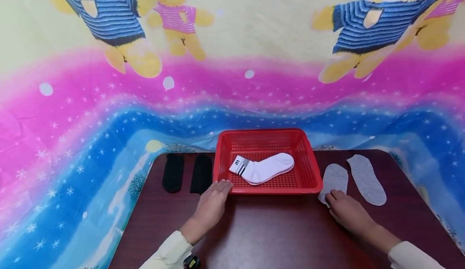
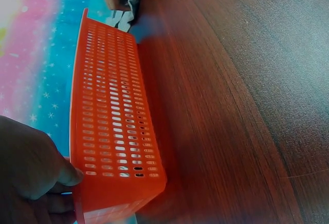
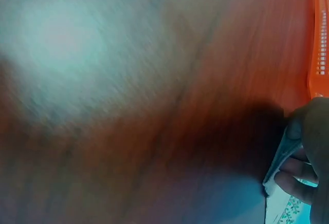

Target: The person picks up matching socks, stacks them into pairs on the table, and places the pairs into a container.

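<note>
A red plastic basket (image 1: 276,190) stands at the middle of the table, with a pair of white socks (image 1: 262,172) inside, striped at the cuff. My left hand (image 1: 212,203) grips the basket's front left corner; in the left wrist view its thumb (image 2: 69,175) lies against the rim. Right of the basket, my right hand (image 1: 347,213) pinches the near end of a grey sock (image 1: 335,176). The right wrist view shows the raised sock edge (image 3: 280,157) between thumb and fingers. A second grey sock (image 1: 367,181) lies flat farther right.
Two black socks (image 1: 173,173) lie left of the basket, the inner one close beside it. The dark wooden table (image 1: 269,228) reflects light. Behind it hangs a patterned cloth (image 1: 232,83) with bears, meeting the table's back edge.
</note>
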`<action>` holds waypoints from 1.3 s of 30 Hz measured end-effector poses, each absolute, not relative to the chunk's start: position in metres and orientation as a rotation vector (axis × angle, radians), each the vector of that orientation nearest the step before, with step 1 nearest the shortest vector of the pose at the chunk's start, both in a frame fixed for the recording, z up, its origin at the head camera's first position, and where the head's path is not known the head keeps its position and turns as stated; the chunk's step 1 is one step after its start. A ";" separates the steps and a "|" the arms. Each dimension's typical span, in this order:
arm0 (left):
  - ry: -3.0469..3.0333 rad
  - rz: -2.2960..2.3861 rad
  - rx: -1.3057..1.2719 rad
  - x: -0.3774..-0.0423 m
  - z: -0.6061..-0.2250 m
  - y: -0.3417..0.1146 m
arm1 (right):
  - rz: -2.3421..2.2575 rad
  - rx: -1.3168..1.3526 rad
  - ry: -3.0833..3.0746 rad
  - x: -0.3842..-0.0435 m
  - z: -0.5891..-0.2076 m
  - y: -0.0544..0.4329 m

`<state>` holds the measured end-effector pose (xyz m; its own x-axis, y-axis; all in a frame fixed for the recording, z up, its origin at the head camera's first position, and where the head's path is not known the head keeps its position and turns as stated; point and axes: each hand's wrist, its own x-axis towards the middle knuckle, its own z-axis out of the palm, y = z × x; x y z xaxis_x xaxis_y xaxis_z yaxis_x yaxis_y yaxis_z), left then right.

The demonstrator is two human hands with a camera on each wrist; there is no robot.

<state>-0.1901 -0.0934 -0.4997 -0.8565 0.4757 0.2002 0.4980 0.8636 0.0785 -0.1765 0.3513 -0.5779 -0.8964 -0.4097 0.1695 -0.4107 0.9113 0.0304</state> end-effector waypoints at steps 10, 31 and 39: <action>-2.860 -0.224 -0.737 -0.190 -0.499 -0.093 | 0.157 0.533 -3.028 -0.156 -0.570 0.328; -2.862 -0.265 -0.756 -0.191 -0.501 -0.093 | 0.155 0.475 -2.937 -0.144 -0.578 0.295; -2.872 -0.266 -0.745 -0.192 -0.499 -0.093 | 0.291 0.470 -2.954 -0.140 -0.575 0.284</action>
<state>-0.1919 -0.0934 -0.4987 -0.8625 0.4647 0.2002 0.4935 0.8599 0.1305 -0.1396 0.2841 -0.5746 -0.9421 -0.2926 0.1637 -0.3189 0.9328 -0.1680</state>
